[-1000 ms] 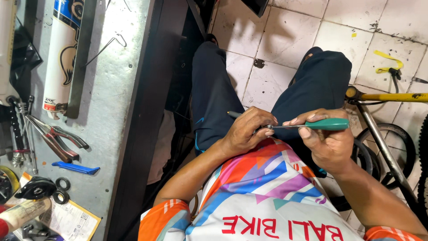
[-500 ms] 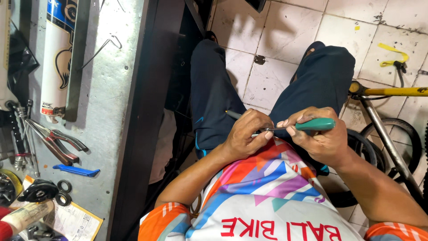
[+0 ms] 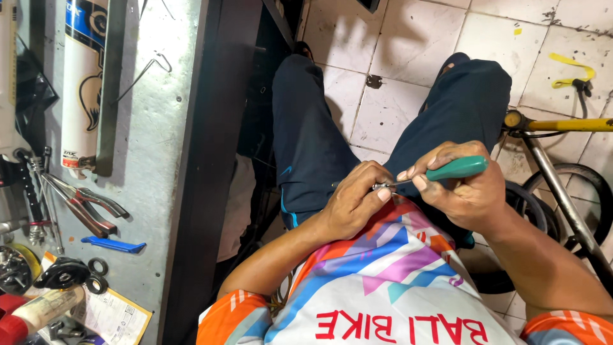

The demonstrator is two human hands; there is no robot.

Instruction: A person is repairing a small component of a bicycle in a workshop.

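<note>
The right hand point(image 3: 469, 191) is wrapped around a screwdriver point(image 3: 447, 171) with a smooth green plastic handle, thumb and forefinger pressed near the handle's front end. Its thin steel shaft runs left to the left hand point(image 3: 354, 201), whose fingers are curled and pinched on a small shiny metal part point(image 3: 380, 186) at the shaft's tip; what the part is cannot be told. Both hands sit close together above the person's lap, over dark blue shorts point(image 3: 306, 147) and a glossy jersey point(image 3: 396, 281) patterned in orange, blue, purple and white.

Below the knees lies a floor point(image 3: 396, 57) of square off-white tiles, scuffed and stained. At the right stands a bicycle point(image 3: 555, 166) with a yellow tube, a grey tube slanting down, and a black rubber tyre.

To the left is a worktop point(image 3: 159, 191) of dull grey sheet metal with a dark edge. Near its left edge rest pliers point(image 3: 83, 204) with red and grey grips, and just below them a flat blue plastic lever point(image 3: 115, 245). Toward the far end lies a white cylindrical tube point(image 3: 83, 83) with blue markings. At the near corner sit black rubber rings point(image 3: 96, 275) beside a yellow paper sheet point(image 3: 115, 316).
</note>
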